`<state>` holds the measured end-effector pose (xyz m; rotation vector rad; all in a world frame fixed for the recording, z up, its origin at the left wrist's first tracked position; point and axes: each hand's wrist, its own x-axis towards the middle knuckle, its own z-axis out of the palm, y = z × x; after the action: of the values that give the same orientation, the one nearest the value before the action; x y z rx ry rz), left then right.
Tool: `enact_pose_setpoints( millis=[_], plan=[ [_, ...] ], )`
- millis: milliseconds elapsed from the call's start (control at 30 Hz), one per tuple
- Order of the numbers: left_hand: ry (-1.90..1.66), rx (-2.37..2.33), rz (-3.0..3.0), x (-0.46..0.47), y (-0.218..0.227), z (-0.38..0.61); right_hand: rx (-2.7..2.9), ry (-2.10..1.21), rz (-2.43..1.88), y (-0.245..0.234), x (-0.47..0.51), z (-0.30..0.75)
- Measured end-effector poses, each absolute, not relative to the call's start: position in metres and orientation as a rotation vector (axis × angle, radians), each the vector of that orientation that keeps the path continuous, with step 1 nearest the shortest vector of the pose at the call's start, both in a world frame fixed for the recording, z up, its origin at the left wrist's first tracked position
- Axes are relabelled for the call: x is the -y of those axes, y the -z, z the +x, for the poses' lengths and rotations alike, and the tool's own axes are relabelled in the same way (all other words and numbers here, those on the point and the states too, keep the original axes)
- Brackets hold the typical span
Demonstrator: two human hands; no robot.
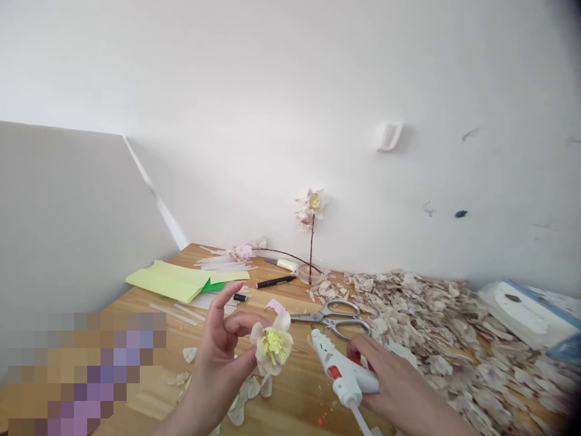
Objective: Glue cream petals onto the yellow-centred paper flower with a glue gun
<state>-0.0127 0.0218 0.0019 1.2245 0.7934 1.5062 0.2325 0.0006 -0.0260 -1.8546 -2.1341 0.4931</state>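
Observation:
My left hand [222, 348] pinches a small handmade flower [273, 345] with pale petals and a yellow-green centre, held just above the wooden table [299, 393]; its index finger sticks up. My right hand [390, 378] grips a white hot glue gun [341, 366] with a red trigger, its nozzle pointing toward the flower from the right, a short gap between them. A few loose petals [247, 393] lie on the table under the flower.
Metal scissors [333, 316] lie just behind the glue gun. A large heap of pale petals [436, 327] covers the right of the table. Yellow-green paper sheets [181, 280], glue sticks, a black pen [275, 281] and a finished flower on a stem [311, 209] stand by the wall.

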Motion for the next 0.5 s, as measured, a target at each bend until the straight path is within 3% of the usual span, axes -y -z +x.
enact_pose_setpoints(
  millis=[200,500],
  plan=[
    [-1.587,-0.825,1.226,-0.027,0.001,-0.011,2.239,-0.488,-1.870,0.044,0.003,0.216],
    [-1.527,-0.743,1.214,-0.032,0.008,-0.014,2.342,-0.802,-1.761,0.056,0.008,0.208]
  ],
)
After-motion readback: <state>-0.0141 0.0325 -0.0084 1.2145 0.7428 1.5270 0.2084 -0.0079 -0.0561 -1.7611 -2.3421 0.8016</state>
